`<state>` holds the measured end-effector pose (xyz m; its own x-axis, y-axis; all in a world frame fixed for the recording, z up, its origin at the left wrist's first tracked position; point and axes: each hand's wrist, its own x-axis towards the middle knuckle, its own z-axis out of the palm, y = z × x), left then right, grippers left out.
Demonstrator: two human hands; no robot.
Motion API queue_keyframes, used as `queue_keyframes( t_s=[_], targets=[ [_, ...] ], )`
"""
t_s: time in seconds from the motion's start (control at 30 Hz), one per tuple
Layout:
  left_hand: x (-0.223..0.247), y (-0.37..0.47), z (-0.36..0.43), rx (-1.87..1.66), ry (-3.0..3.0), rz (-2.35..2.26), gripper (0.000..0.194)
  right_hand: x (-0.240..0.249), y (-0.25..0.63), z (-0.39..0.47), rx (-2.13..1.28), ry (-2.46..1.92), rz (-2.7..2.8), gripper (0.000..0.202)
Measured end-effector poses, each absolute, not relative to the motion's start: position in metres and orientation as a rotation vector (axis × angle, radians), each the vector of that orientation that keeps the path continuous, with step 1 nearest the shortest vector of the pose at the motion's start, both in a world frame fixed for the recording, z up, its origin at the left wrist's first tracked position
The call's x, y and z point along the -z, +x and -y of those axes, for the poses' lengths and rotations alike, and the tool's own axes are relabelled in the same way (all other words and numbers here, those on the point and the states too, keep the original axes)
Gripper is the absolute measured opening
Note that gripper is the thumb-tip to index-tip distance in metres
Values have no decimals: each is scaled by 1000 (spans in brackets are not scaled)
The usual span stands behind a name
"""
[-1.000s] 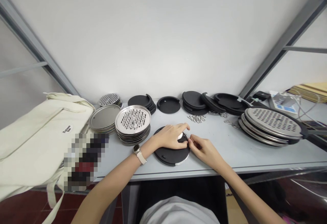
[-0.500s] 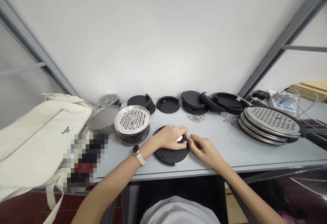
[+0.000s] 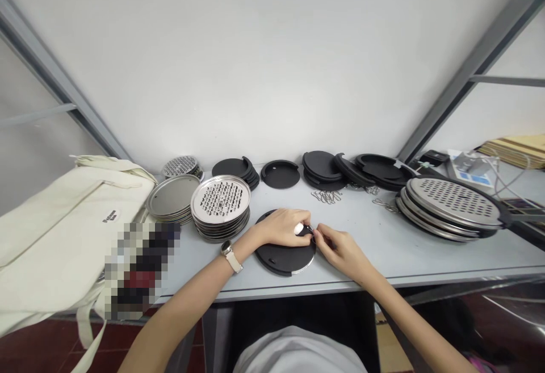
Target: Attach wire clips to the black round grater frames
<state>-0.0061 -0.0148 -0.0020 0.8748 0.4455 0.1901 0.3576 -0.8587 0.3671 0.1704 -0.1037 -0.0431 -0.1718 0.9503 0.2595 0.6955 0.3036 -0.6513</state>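
Note:
A round black disc (image 3: 287, 259) with a bright metal edge at its lower right lies flat near the table's front edge. Across its upper part rests my left hand (image 3: 289, 227), fingers curled round a small white item (image 3: 298, 229) that is mostly hidden. At the disc's right rim my right hand (image 3: 338, 248) pinches the end of a small thin metal piece (image 3: 311, 229), which reaches toward my left fingertips. Behind the disc, several wire hooks (image 3: 327, 196) lie in a loose pile.
Stacked grater discs (image 3: 220, 200) and plain metal discs (image 3: 172, 196) stand left. Black discs (image 3: 280, 174) line the wall. At right is a stack of perforated discs (image 3: 455, 200), with a small scale (image 3: 472, 171) behind. A cream bag (image 3: 63, 225) covers the far left.
Both hands keep nearly the same places. My left fingers have shifted very slightly around the white item.

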Motion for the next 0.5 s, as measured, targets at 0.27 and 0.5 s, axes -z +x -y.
queue_keyframes(
  t_s=[0.27,0.5],
  targets=[
    [3,-7,13,-395,2702,-589,18,43,170,104,-459,-1464,1957,30],
    [4,-6,12,-396,2682,-584,18,40,169,105,-436,-1469,1955,31]
  ],
)
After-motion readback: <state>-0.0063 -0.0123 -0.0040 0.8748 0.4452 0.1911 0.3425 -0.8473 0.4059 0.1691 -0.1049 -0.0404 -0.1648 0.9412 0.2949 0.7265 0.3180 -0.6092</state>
